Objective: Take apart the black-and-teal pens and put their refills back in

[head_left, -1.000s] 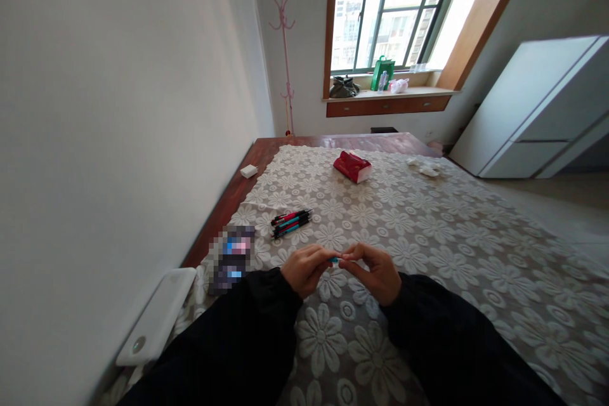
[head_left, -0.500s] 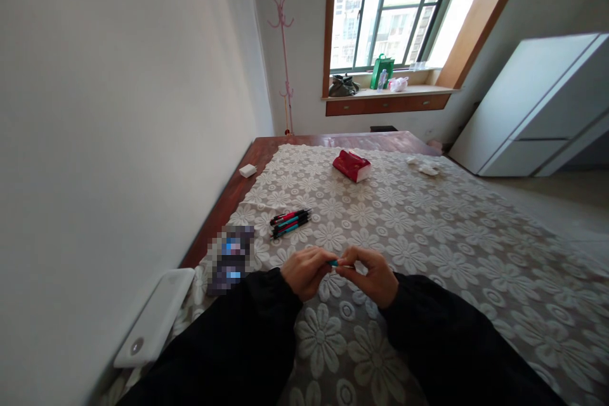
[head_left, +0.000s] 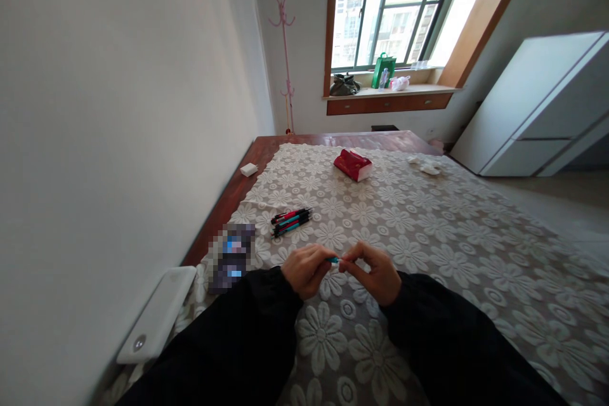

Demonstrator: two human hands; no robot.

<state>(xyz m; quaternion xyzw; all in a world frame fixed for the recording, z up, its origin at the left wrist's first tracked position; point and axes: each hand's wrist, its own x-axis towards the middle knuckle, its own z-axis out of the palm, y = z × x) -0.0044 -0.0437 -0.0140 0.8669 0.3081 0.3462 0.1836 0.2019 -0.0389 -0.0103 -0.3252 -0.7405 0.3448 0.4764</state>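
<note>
Both hands meet just above the lace tablecloth, and between them sits a small teal pen part, only its tip showing in the gap. The left hand is curled shut around the near end of that piece, its fingers folded over it. The right hand pinches the other end between thumb and fingertips, so the piece is clamped from both sides and bridges the two grips.

Against the pictures from half a second and a second ago, very little has moved. The hands have stayed in the same place over the cloth and the same pinch holds; the right-hand fingers have shifted slightly, and a pale bit now shows beside the teal tip, too small to identify. That reads as fine fingertip work on one small piece in progress, not a reach or a set-down.

Beyond the grip and slightly to its left lies a bundle of pens, untouched and unmoved. Well beyond the grip, a red tissue pack rests on the cloth.
</note>
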